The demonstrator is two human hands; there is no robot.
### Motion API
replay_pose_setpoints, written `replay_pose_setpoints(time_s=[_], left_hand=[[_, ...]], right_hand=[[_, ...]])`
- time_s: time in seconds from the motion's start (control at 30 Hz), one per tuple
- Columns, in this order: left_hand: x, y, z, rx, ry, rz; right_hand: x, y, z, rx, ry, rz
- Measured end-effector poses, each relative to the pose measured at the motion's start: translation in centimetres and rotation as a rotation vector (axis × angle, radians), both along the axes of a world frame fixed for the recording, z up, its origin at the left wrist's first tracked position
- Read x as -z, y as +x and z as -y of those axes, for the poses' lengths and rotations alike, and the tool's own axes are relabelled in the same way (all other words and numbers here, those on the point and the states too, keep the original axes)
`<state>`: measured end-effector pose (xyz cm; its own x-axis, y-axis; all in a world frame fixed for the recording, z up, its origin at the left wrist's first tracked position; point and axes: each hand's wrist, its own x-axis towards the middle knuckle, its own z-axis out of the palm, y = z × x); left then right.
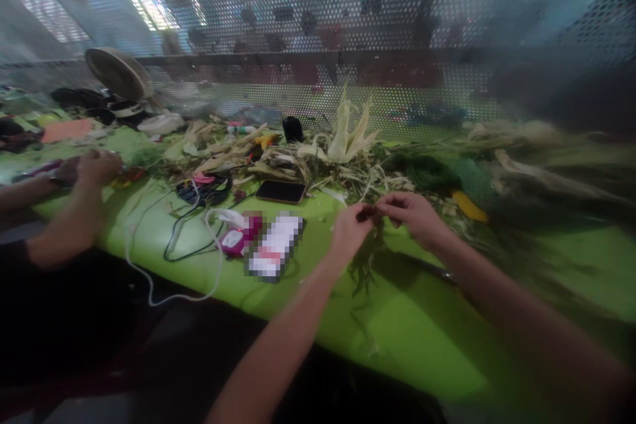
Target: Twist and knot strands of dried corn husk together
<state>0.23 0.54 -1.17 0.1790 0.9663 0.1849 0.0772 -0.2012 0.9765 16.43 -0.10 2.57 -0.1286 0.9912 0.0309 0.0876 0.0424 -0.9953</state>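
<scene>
My left hand (350, 228) and my right hand (412, 212) meet above the green table (422, 331), fingertips pinched together on a small dark bundle of plant fibres (370, 213). Thin green strands (368, 265) hang down from the pinch toward the table. Both hands are closed on this bundle. Just behind them lies a heap of dried corn husks (348, 136) and leaves.
A dark phone (281, 191) lies flat left of my hands, with a pink gadget (236, 238), a white cable (149, 278) and a black cable beside it. Another person's hands (94, 169) work at the far left. A perforated metal screen (348, 26) backs the table.
</scene>
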Motion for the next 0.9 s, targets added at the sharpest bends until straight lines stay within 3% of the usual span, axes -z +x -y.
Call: replay_pose_setpoints(time_s=[0.1, 0.3, 0.4, 0.67, 0.9], left_hand=[[-0.3, 0.0, 0.2, 0.019, -0.016, 0.043], [-0.6, 0.1, 0.3, -0.07, -0.033, -0.039], [-0.7, 0.2, 0.3, -0.071, -0.001, -0.092], [-0.5, -0.2, 0.3, -0.018, -0.1, 0.056], [-0.3, -0.3, 0.2, -0.028, -0.106, 0.069]], right_hand=[[-0.2, 0.3, 0.0, 0.002, 0.056, 0.06], [-1.1, -0.2, 1.0, -0.022, 0.322, 0.47], [-1.2, -0.6, 1.4, 0.034, 0.347, 0.559], [-1.4, 1.1, 0.0, 0.114, 0.166, 0.273], [-1.8, 2.0, -0.6, 0.175, 0.142, 0.288]])
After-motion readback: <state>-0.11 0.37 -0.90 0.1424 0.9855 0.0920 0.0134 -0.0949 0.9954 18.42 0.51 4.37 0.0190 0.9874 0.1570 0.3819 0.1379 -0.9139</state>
